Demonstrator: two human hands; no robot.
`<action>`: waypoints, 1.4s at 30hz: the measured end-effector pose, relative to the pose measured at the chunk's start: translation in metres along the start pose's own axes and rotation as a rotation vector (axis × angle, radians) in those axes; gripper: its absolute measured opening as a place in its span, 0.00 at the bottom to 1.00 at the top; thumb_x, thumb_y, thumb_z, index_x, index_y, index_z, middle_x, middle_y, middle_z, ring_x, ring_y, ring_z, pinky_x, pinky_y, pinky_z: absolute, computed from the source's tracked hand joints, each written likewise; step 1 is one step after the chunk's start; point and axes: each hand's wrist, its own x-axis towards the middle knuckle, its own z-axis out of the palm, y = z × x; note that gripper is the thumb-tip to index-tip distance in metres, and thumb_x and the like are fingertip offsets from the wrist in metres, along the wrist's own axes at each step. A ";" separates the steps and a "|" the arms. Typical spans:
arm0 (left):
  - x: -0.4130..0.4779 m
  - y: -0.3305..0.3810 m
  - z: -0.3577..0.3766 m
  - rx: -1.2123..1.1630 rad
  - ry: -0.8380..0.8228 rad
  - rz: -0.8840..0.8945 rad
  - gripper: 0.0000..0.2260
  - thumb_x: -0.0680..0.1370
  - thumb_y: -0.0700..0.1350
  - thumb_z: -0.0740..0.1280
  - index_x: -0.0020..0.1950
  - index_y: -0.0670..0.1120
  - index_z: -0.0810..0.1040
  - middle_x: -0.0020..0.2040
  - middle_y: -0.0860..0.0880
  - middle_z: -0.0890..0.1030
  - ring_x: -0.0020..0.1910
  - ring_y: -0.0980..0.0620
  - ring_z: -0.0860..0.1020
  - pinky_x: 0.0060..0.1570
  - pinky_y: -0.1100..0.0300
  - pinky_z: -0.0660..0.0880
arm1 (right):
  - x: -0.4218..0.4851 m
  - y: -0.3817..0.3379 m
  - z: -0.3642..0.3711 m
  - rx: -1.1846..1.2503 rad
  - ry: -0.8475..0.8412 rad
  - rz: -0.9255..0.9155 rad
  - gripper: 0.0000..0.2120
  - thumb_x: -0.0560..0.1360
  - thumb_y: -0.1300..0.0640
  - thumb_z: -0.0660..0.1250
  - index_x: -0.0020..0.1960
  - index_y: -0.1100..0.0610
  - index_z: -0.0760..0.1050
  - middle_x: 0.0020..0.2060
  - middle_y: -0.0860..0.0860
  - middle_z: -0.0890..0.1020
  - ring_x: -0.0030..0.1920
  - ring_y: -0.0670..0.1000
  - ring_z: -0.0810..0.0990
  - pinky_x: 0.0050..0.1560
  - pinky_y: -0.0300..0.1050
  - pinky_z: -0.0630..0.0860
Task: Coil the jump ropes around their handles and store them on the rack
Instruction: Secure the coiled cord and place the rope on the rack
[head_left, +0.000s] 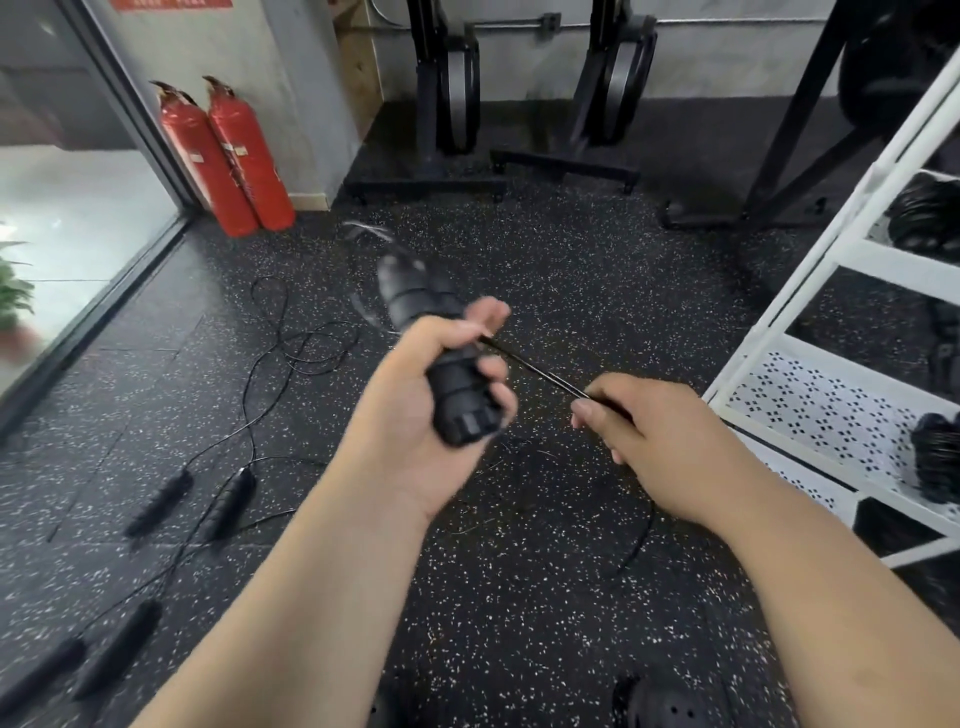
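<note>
My left hand (415, 410) grips a pair of black jump rope handles (457, 395) held together, with black cord partly wound round them. A taut stretch of the cord (535, 369) runs from the handles to my right hand (654, 441), which pinches it; the slack hangs below toward the floor. More jump ropes lie on the speckled rubber floor at the left: two handles (197, 499) with tangled cord (291, 338), and another pair of handles (83, 654) at the bottom left. The white rack (831, 415) stands at the right with coiled black ropes (940, 452) on its shelves.
Two red fire extinguishers (228, 156) lean against the wall at the back left, beside a glass door. Black exercise machines (519, 104) stand along the back wall. A black frame leg (789, 135) slants down near the rack. My black shoes (660, 706) show at the bottom.
</note>
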 end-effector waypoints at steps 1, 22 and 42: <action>0.000 0.008 -0.005 -0.042 0.020 0.052 0.34 0.69 0.39 0.74 0.76 0.40 0.75 0.66 0.46 0.82 0.38 0.55 0.76 0.38 0.60 0.74 | -0.001 0.001 -0.002 -0.001 -0.004 0.020 0.12 0.85 0.41 0.61 0.48 0.42 0.78 0.32 0.49 0.81 0.32 0.51 0.81 0.37 0.53 0.79; -0.011 0.002 -0.006 -0.066 0.014 0.087 0.30 0.74 0.41 0.69 0.78 0.41 0.73 0.67 0.47 0.82 0.38 0.55 0.74 0.39 0.60 0.73 | 0.007 -0.001 0.001 0.126 -0.023 -0.097 0.06 0.84 0.42 0.66 0.52 0.39 0.80 0.35 0.46 0.81 0.32 0.45 0.76 0.37 0.49 0.76; -0.010 -0.015 0.000 -0.007 0.120 -0.071 0.27 0.74 0.38 0.71 0.73 0.39 0.76 0.63 0.44 0.83 0.38 0.54 0.77 0.37 0.59 0.76 | 0.015 -0.012 0.018 0.027 -0.041 -0.081 0.05 0.83 0.43 0.69 0.49 0.40 0.80 0.33 0.40 0.81 0.32 0.39 0.77 0.34 0.40 0.69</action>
